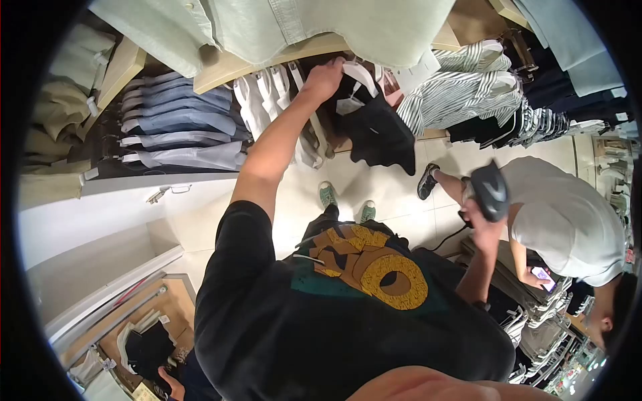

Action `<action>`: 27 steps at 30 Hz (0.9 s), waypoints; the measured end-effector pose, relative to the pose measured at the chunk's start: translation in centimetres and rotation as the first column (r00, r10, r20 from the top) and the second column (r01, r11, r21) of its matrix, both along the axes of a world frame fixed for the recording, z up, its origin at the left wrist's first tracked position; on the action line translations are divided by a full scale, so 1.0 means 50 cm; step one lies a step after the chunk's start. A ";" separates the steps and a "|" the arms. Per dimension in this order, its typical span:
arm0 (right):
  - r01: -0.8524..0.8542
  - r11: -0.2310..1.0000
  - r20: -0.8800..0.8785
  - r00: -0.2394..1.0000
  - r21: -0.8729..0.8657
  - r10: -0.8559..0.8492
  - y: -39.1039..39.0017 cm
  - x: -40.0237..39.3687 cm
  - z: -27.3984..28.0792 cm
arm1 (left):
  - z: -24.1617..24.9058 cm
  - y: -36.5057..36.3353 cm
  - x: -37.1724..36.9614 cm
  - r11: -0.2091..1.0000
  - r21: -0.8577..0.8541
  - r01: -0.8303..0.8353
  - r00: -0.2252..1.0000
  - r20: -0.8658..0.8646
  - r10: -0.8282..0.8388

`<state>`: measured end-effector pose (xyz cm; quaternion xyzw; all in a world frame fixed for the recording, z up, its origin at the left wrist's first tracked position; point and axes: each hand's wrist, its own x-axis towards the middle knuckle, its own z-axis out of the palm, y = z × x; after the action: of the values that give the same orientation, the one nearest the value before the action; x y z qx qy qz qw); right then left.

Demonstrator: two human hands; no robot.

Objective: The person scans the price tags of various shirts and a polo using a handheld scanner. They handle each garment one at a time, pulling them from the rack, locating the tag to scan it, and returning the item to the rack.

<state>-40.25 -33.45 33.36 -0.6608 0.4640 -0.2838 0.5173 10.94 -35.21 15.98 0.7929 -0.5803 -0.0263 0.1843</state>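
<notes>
High in the middle of the view, my left hand [324, 79] has its fingers closed at the end of a white hanger [361, 77]. From that hanger hangs a black garment [381, 134], with a pale tag near its top. My right hand [483, 224], slightly blurred, is wrapped around a dark corded handheld device [490, 192] that looks like a barcode scanner. A thin black cable [449, 239] runs from it toward my shirt. White shirts [264, 97] hang just left of my left hand, and striped shirts [455, 93] hang to the right of the black garment.
Blue and grey shirts [180, 113] hang at the left, under a wooden shelf edge [267, 61]. Another person [568, 210] bends close on my right, a phone [543, 277] in hand. Trousers [542, 327] hang at lower right; a white cabinet [100, 227] stands left.
</notes>
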 end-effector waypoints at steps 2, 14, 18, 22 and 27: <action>-0.064 0.993 0.181 0.980 -0.102 0.082 -0.011 0.006 0.071 | 0.011 0.012 -0.035 0.998 -0.054 -0.019 0.999 -0.028 0.018; -0.189 0.953 0.175 0.957 -0.235 0.232 0.011 0.049 0.018 | 0.263 0.165 -0.349 0.890 -0.415 0.187 0.963 0.256 -0.082; -0.188 0.972 0.327 0.918 -0.141 0.225 0.012 0.032 0.074 | 0.472 0.209 -0.395 0.943 -0.328 -0.059 0.996 -0.079 0.035; -0.339 0.928 0.316 0.873 -0.159 0.372 0.032 0.006 0.057 | 0.561 0.287 -0.380 0.909 -0.367 -0.198 0.963 -0.244 0.111; -0.491 0.833 0.250 0.798 -0.256 0.548 0.109 -0.005 0.015 | 0.514 0.419 -0.399 0.845 -0.331 -0.421 0.548 -0.835 -0.054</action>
<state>-40.49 -28.02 34.09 -0.7528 0.1488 -0.2719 0.5807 -9.03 -14.24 41.68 0.6711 -0.3234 -0.2202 0.6297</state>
